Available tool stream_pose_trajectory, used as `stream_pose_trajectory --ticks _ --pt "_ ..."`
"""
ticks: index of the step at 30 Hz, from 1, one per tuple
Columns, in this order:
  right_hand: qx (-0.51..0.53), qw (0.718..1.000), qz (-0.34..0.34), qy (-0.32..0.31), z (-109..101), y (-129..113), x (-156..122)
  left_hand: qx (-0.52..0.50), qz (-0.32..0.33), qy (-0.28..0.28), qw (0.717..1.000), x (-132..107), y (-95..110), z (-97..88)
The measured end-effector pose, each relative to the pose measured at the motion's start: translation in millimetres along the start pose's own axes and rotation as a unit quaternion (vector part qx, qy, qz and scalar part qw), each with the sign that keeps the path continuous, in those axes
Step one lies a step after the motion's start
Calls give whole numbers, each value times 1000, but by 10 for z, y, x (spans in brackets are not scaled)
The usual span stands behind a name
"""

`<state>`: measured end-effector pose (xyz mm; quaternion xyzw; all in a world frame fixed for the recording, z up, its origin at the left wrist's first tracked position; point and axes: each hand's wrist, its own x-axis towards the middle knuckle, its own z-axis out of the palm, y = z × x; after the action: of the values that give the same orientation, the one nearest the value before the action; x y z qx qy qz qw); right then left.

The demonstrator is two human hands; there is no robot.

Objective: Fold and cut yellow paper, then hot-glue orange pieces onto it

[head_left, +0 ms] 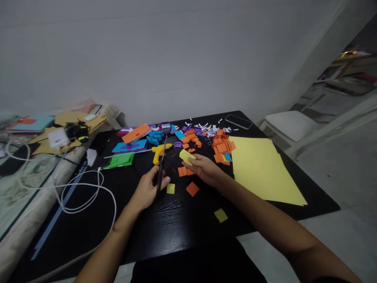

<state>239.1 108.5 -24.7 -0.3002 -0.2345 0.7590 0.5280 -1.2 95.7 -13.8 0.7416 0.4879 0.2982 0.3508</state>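
While the left hand (147, 188) is closed around slim, black-handled scissors (160, 173), the right hand (206, 169), apart from it, pinches a smooth yellow paper piece (185, 156) above the wood-grained black table (173, 226). Straight-edged yellow sheets (262, 169) lie flat at right, beside heaped orange paper squares (222, 146). Beyond the hands, a pistol-shaped yellow glue gun (159, 152) and thin white scraps (209, 128) crowd the surface; nearer, mostly bare tabletop reaches the front edge.

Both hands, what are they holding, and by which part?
Left hand: slim dark tool, apparently scissors, by its near end. Right hand: a yellow paper piece, by its right end.
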Motion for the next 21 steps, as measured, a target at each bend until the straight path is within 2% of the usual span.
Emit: stream_pose_trajectory --ticks 4,9,12,17,21 --pt "-14 999 -26 45 -54 -36 25 108 -2 -16 994 17 33 -90" --pt "-46 993 -72 86 -85 -20 38 225 32 -23 974 61 -17 -123" --pt "-59 989 -102 95 -32 -26 5 246 45 -25 968 75 -57 -110" --pt "-103 980 -153 75 79 -1 -74 260 54 -7 964 69 -75 -51" --pt "-108 979 -163 64 104 47 -97 242 67 12 968 53 -77 -14"
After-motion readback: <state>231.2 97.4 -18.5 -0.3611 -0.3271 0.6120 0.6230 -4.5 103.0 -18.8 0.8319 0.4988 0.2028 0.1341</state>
